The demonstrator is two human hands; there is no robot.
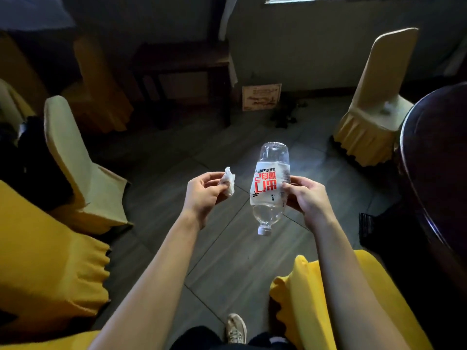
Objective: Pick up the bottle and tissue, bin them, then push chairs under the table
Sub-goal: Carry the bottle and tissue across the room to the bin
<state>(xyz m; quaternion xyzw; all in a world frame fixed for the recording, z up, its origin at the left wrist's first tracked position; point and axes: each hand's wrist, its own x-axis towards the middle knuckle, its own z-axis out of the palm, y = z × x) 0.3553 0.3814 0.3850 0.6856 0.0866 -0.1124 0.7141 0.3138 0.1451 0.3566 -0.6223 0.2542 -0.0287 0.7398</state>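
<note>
A clear plastic bottle point(270, 188) with a white label and red print hangs upside down, white cap pointing at the floor, a little water inside. My right hand point(307, 195) grips it by the label from the right side. A crumpled white tissue point(228, 181) is pinched between the fingers of my left hand point(203, 193), just left of the bottle. Both hands are held out over the grey tiled floor. No bin can be seen.
Yellow-covered chairs stand around: one at the left point(75, 168), one at the far right point(374, 104), bright yellow ones near the bottom left point(45, 261) and bottom right point(318, 294). A dark round table point(437, 157) fills the right edge. A dark wooden stand point(184, 72) is at the back.
</note>
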